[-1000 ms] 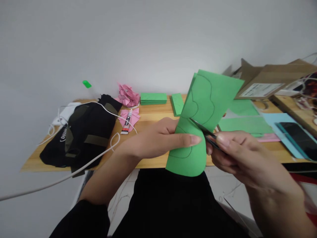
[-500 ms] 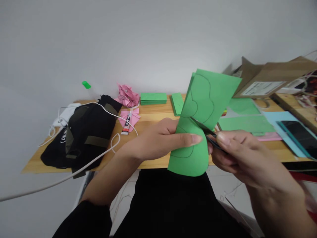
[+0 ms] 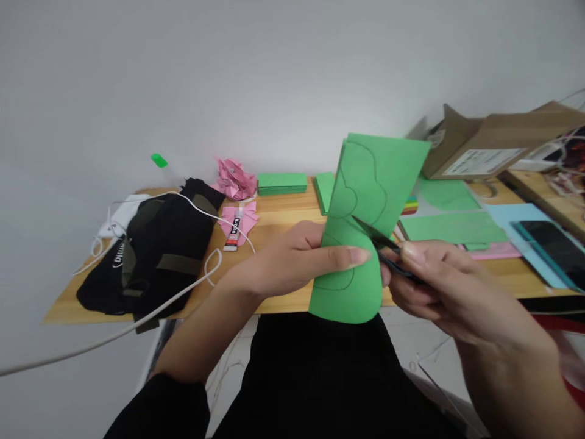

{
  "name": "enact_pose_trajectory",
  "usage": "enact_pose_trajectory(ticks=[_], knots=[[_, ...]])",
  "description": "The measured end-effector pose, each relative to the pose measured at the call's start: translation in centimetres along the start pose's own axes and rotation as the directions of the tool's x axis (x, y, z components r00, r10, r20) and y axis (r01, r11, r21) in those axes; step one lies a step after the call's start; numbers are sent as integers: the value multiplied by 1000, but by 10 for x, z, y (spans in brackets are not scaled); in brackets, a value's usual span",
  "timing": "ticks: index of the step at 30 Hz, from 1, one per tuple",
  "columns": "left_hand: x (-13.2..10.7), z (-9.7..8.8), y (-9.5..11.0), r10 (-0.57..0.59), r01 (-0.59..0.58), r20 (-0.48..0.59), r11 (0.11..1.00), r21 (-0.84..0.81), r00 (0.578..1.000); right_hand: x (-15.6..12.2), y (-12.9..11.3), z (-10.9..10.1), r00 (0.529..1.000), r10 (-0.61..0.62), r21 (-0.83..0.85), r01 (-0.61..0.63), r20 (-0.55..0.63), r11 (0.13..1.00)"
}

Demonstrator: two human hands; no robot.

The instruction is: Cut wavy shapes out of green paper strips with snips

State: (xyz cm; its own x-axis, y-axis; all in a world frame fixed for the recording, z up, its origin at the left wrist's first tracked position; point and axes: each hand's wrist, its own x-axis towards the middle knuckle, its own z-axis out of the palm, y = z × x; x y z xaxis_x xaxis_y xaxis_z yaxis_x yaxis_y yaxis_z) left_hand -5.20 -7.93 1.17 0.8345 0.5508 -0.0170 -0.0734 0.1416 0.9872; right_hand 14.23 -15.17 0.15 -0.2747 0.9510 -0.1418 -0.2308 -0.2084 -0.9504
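Note:
A green paper sheet (image 3: 365,183) with pencilled curved outlines stands upright in front of me, above the table's near edge. My left hand (image 3: 292,259) pinches it at its left side, thumb across the front. My right hand (image 3: 434,286) is closed around dark scissors (image 3: 379,244), whose blades enter the sheet from its right edge, pointing up and left along a drawn line.
On the wooden table (image 3: 274,213) lie a black bag (image 3: 155,250) with white cables, a glue tube (image 3: 232,233) on pink paper, stacks of green paper (image 3: 282,182), more green sheets (image 3: 452,228), a phone (image 3: 551,244) on blue paper and a cardboard box (image 3: 484,152).
The green sheet has shifted slightly left and tilted, while the scissors stay in the cut at its right edge. Both hands remain almost where they were.

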Motion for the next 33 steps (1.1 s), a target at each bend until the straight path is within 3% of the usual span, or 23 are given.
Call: enact_pose_trajectory(ticks=[7, 10, 12, 14, 16, 24, 33], knots=[[-1, -4, -8, 0, -11, -159, 998, -66, 987, -10, 3, -29, 995, 37, 20, -39, 92, 999], [2, -4, -18, 68, -90, -140, 984, -155, 988, -4, 3, -27, 990, -126, 70, 131, -65, 989], [4, -3, -25, 78, -106, -152, 978, -182, 985, 4, 1, -13, 953, -216, -34, 214, -210, 976], [5, -1, -32, 65, -98, -180, 979, -181, 982, 14, -1, 3, 870, -305, -198, 245, -388, 949], [5, 2, -36, 55, -88, -187, 981, -175, 981, 22, -5, 15, 832, -376, -293, 271, -408, 917], [5, 3, -36, 30, -56, -194, 990, -126, 980, 28, -11, 13, 829, -503, -587, 287, -243, 757], [7, 3, -28, 180, -159, -169, 978, 134, 969, 29, -12, 10, 859, -467, -546, 294, -210, 785]])
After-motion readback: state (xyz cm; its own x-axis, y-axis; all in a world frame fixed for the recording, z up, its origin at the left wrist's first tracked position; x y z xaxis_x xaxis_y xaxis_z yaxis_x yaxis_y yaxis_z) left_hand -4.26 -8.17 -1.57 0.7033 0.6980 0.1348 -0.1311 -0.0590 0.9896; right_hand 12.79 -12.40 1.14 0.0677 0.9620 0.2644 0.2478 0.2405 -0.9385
